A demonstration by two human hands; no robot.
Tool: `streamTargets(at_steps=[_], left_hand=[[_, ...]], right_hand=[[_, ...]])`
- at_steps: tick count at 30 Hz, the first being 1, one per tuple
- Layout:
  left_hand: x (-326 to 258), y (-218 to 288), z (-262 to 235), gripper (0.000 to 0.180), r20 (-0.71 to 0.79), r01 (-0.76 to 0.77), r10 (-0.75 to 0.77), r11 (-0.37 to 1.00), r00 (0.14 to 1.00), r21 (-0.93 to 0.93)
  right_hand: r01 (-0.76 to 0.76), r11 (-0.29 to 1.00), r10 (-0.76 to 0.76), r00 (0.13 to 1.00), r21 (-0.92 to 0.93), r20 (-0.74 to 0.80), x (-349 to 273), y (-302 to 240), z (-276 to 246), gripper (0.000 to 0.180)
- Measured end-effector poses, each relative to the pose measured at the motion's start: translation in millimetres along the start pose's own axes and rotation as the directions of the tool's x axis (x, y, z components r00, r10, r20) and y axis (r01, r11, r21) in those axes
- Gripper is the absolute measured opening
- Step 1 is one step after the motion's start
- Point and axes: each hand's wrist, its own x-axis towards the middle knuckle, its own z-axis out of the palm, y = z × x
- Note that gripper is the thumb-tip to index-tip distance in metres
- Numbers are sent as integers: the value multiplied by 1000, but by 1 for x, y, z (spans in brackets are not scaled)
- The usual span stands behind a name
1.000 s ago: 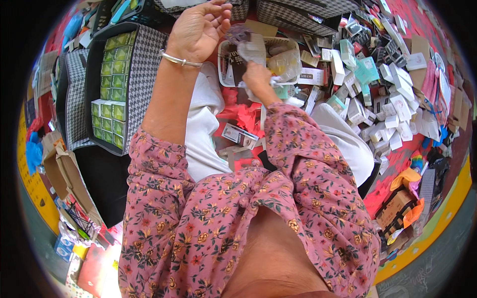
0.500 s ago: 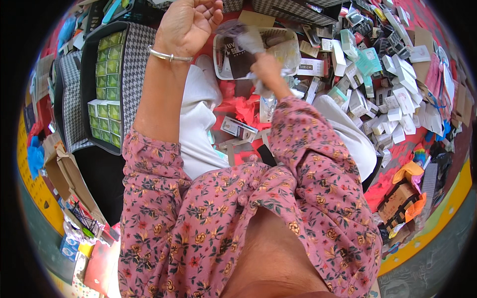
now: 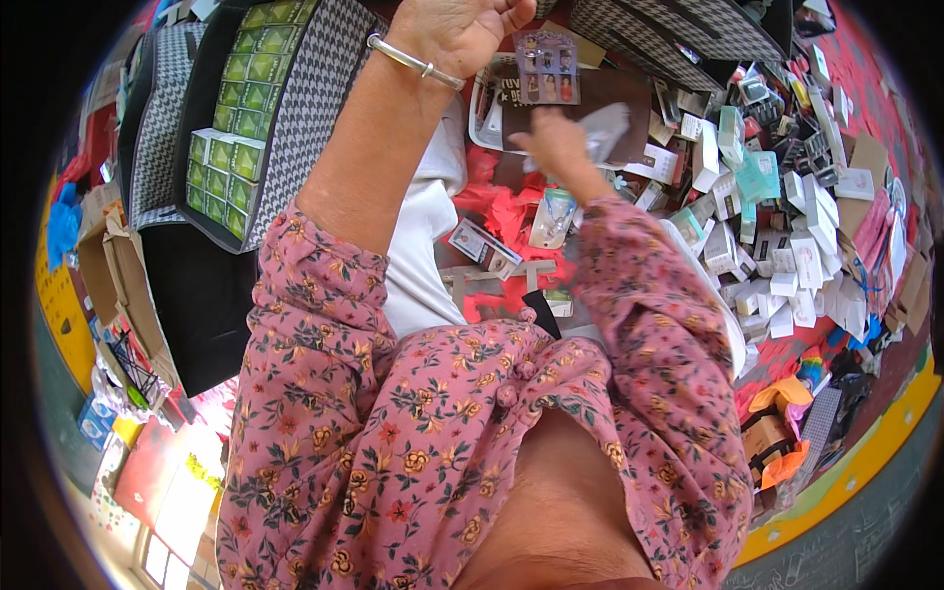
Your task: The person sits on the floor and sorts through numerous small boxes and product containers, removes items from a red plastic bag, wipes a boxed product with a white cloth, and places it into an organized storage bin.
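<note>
My left hand (image 3: 467, 34) is raised at the top edge of the view, a silver bangle on its wrist. Its fingers are loosely curled and partly cut off, with nothing visible in them. Farther right, my right hand (image 3: 559, 146) is over a dark brown bag (image 3: 629, 103) that covers much of a white basket (image 3: 479, 113). Motion smears its fingers, so its grip is unclear. A crumpled clear plastic piece (image 3: 605, 128) shows beside it. Just beyond its fingertips is a purple card of small figures (image 3: 548, 69), lying over the brown bag.
Many small white boxes (image 3: 787, 251) are heaped on the right. At the left, a houndstooth storage box (image 3: 310, 108) holds green packs (image 3: 261, 69). Red scraps (image 3: 492, 206), a flat box (image 3: 485, 248) and a clear packet (image 3: 553, 218) lie between my legs. An opened cardboard box (image 3: 123, 285) sits far left.
My right hand has moved slightly right. The purple card, blurred before, now shows sharply over the brown bag, which is spread wider across the basket. My left hand has shifted up and right.
</note>
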Motion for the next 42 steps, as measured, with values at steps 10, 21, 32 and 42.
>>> streamTargets(at_steps=[10,21,32,42], left_hand=[[-10,11,-1,16,-11,15,-15,1000,1000,15],[-11,9,-7,17,65,19,-18,1000,998,-20],[-12,8,-3,16,67,32,-31,999,997,-9],[-12,12,-9,13,89,35,-31,999,996,-39]], right_hand=[[187,974,-176,980,-128,93,55,-39,84,31],[-221,975,220,975,36,11,36,6,37,25],[-257,964,244,957,67,157,55,-37,67,32],[-401,901,395,916,162,69,46,53,35,31]])
